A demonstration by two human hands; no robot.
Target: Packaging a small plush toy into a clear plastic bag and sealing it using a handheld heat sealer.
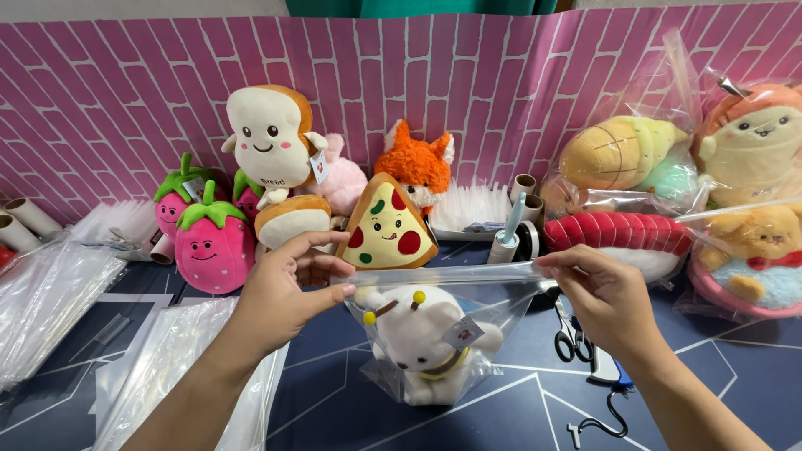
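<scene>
Both hands, left hand (288, 288) and right hand (597, 292), pinch opposite ends of one clear bag (434, 334) holding one white plush (418, 338); two strawberry plushes (213, 242) sit behind.

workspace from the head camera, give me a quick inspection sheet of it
surface: dark blue table with pale line pattern
job's things: clear plastic bag holding a white plush bear with yellow antennae, upside down
clutter: stack of clear bags, strawberry plush, pizza-slice plush, bagged red plush, scissors, lint roller
hands: left hand and right hand pinch the bag's top edge at either end
cables: thin black cord by the right forearm
surroundings: pink brick-pattern backdrop
</scene>
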